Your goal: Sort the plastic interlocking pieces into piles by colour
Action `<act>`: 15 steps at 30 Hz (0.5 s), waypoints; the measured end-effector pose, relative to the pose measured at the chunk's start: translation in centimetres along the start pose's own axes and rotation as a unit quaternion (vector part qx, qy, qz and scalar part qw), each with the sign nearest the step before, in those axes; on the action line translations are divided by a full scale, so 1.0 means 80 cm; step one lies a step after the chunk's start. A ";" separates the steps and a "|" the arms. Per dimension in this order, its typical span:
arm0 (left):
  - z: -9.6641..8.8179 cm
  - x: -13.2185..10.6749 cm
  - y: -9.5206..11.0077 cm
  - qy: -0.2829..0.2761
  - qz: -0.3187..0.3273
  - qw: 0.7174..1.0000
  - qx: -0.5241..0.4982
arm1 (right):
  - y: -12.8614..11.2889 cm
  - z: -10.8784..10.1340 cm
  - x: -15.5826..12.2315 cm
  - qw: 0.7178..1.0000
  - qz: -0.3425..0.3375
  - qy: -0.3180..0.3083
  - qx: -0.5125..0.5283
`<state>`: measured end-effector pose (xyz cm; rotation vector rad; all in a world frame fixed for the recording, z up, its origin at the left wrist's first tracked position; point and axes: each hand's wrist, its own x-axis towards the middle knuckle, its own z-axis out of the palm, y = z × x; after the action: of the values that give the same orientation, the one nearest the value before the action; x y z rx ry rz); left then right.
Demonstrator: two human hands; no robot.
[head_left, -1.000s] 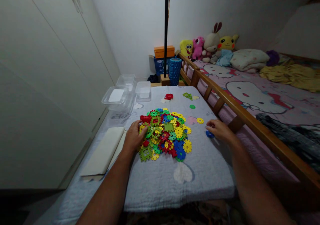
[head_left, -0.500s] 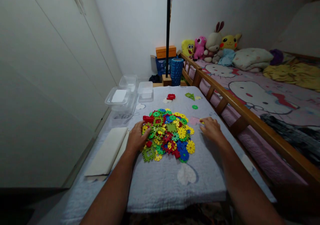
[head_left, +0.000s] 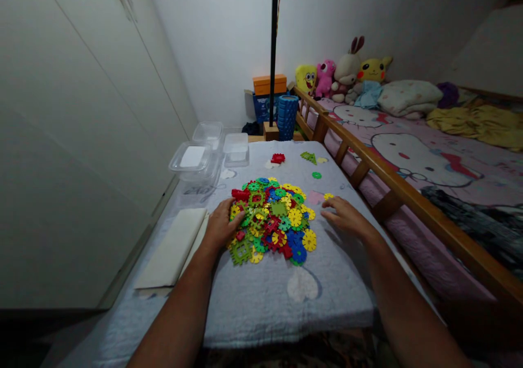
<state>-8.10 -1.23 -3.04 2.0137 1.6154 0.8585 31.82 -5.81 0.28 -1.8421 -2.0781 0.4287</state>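
Observation:
A heap of plastic interlocking pieces point(head_left: 279, 210), notched discs and squares in red, yellow, green and blue, lies on the cloth-covered table point(head_left: 253, 308). My left hand point(head_left: 223, 223) rests against the heap's left edge, thumb apart from the fingers, with no piece visibly gripped. To the right of the heap, my right hand point(head_left: 344, 213) is over the cloth with its fingers apart and nothing in them. Just beyond its fingertips lies a single yellow disc point(head_left: 328, 197). Farther back are a green disc point(head_left: 316, 175), green pieces point(head_left: 308, 157) and red pieces point(head_left: 278, 158).
Clear plastic containers point(head_left: 190, 158) stand at the back left. A folded beige board or cloth point(head_left: 174, 248) lies by my left forearm. A black pole point(head_left: 273, 57) rises behind the table. The wooden bed rail point(head_left: 368, 161) runs along the right side.
My right hand has come away from the yellow disc, which now lies uncovered on the cloth. My left hand stays beside the heap. The view has shifted slightly.

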 end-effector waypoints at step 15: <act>0.008 0.004 -0.011 0.017 0.027 0.998 -0.050 | -0.098 0.103 0.072 0.996 0.010 0.092 -0.010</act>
<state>-8.24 -0.72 -3.98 1.9906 1.5107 0.9778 20.57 -1.10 -3.48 -1.8414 -1.9494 0.2342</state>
